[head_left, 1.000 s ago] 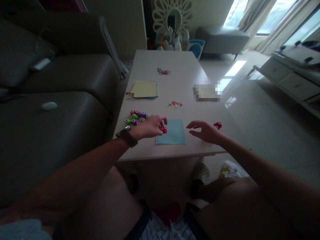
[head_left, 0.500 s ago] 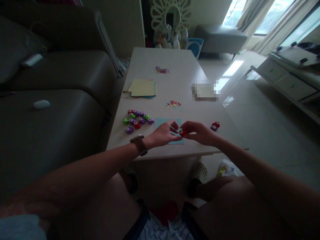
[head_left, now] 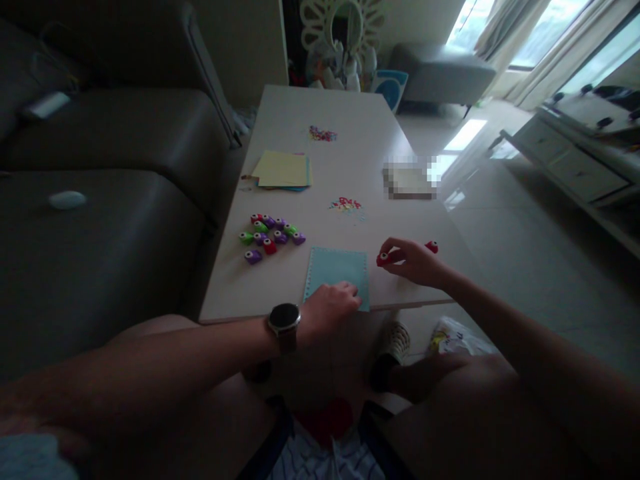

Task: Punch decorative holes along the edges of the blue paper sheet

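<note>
A light blue sheet of paper point(head_left: 335, 263) with small notches along its edges lies by the table's near edge. My left hand point(head_left: 333, 303), a watch on its wrist, is on the sheet's near right part. Its fingers are curled at the paper, their tips partly hidden. Just right of the sheet, my right hand point(head_left: 413, 260) grips a small red craft punch point(head_left: 384, 259) between thumb and fingers. Behind that hand another red punch point(head_left: 431, 247) shows in part. Several purple, green and red punches point(head_left: 270, 246) are grouped on the left.
Tiny coloured paper cut-outs point(head_left: 346, 204) lie beyond the sheet, with a second pile point(head_left: 323, 134) farther back. A stack of coloured paper point(head_left: 283, 170) is at the table's left side. A blurred-out item point(head_left: 411, 181) sits on the right. A grey sofa point(head_left: 110, 220) flanks the table.
My hands have parted: the right moved right with the red punch, the left came down onto the paper nearer me. The blue sheet has shifted toward the table's near edge.
</note>
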`<state>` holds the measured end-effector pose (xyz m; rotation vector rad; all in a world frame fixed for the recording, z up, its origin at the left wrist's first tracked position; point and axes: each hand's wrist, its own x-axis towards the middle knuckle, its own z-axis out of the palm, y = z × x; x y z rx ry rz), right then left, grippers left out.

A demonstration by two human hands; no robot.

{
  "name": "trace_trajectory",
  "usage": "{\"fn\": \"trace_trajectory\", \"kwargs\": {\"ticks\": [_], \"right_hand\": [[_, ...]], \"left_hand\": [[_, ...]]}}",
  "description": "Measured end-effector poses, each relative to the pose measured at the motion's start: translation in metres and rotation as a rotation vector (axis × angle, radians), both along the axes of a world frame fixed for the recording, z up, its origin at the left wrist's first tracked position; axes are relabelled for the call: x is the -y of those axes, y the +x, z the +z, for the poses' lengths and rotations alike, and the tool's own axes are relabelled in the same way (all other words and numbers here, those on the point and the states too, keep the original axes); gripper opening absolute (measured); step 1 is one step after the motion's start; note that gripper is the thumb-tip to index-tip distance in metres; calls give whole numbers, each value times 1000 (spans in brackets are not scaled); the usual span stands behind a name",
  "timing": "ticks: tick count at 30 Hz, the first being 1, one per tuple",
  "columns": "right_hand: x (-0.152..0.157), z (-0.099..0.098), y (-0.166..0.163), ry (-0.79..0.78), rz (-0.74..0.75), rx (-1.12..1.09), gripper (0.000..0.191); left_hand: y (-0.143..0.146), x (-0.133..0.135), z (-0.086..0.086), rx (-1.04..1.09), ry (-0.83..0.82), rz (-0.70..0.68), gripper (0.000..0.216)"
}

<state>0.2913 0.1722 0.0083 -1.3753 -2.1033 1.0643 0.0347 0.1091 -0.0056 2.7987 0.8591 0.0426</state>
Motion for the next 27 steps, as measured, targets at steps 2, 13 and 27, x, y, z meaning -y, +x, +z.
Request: {"fn": "trace_trajectory", "kwargs": {"ticks": [2,13,27], "right_hand": [[1,0,1,-28,-4,-1,19],[4,0,-4,-16,42,120,20],[2,-18,-7,-107,82,76,22]], "left_hand": [[0,-1,0,-4,4,11,12],[0,-24,4,41,22,148,14],[1,-26,1,28,53,141,16]]}}
